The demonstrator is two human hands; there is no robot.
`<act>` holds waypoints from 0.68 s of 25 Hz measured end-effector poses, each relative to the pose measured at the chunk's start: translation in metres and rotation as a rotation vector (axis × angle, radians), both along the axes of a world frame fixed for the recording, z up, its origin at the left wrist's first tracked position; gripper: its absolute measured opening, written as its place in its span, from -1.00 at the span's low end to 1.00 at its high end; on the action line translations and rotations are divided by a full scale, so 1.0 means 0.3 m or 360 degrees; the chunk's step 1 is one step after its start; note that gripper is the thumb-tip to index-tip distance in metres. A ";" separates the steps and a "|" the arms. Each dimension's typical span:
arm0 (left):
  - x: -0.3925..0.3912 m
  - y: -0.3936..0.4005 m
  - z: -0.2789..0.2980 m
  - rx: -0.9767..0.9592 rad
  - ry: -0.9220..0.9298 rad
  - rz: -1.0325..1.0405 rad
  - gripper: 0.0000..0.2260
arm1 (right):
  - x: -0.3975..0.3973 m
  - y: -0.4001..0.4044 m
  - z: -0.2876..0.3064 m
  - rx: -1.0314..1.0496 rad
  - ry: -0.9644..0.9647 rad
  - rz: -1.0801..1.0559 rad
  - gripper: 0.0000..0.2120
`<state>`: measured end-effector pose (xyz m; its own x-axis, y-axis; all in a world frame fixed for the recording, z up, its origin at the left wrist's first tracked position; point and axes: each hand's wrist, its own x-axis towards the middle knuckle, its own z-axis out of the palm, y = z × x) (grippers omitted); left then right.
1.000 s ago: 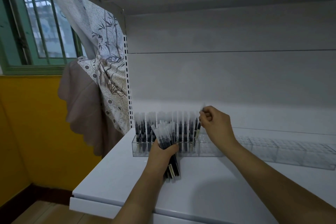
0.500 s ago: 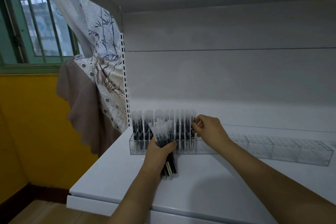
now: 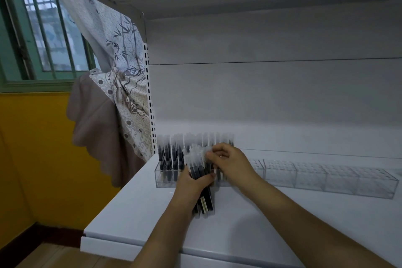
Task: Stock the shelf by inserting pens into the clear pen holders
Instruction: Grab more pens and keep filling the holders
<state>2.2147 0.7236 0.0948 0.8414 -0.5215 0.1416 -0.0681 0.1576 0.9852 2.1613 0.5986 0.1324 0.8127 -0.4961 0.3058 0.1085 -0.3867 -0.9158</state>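
My left hand (image 3: pixel 192 184) grips a bundle of black pens (image 3: pixel 201 180) in clear sleeves, held upright just in front of the leftmost clear pen holder (image 3: pixel 162 177). That holder stands at the back of the white shelf (image 3: pixel 152 213) with several sleeved pens (image 3: pixel 171 154) standing in it. My right hand (image 3: pixel 232 164) has its fingertips pinched on the clear top of one pen in the bundle. A row of clear pen holders (image 3: pixel 326 180) with nothing in them runs to the right.
A slotted shelf upright (image 3: pixel 150 98) rises at the left end, with a patterned cloth (image 3: pixel 121 72) and a beige cloth (image 3: pixel 95 124) hanging beside it. Left of these are a yellow wall and a green-framed window (image 3: pixel 43 28). An upper shelf hangs overhead.
My right hand has let go of a pen at the filled holder's right side and moved left and down to the bundle, pinching a pen top. The left hand stayed put.
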 end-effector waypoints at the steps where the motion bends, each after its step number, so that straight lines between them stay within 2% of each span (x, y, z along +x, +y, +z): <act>1: 0.002 0.000 -0.002 0.0026 -0.0004 -0.0006 -0.80 | -0.004 -0.012 0.004 -0.0022 0.0013 -0.0016 -0.78; 4: 0.001 0.003 -0.002 0.0108 -0.0037 -0.0018 -0.85 | -0.031 -0.037 0.059 -0.0101 -0.0133 -0.0219 -0.83; 6: -0.001 0.005 -0.004 0.0086 0.0014 -0.0011 -0.87 | -0.061 -0.069 0.123 -0.0046 -0.0404 -0.0451 -0.85; 9: -0.005 0.006 -0.002 0.0054 0.0093 0.0019 -0.92 | -0.094 -0.122 0.173 -0.0236 -0.0708 -0.0666 -0.89; 15: 0.000 0.005 -0.002 0.0081 0.0084 0.0041 -0.92 | -0.063 -0.135 0.092 -0.0524 -0.0500 -0.0498 -0.91; 17: -0.001 0.005 0.000 0.0089 0.0067 0.0047 -0.92 | -0.045 -0.140 0.055 -0.0628 -0.0325 -0.0425 -0.91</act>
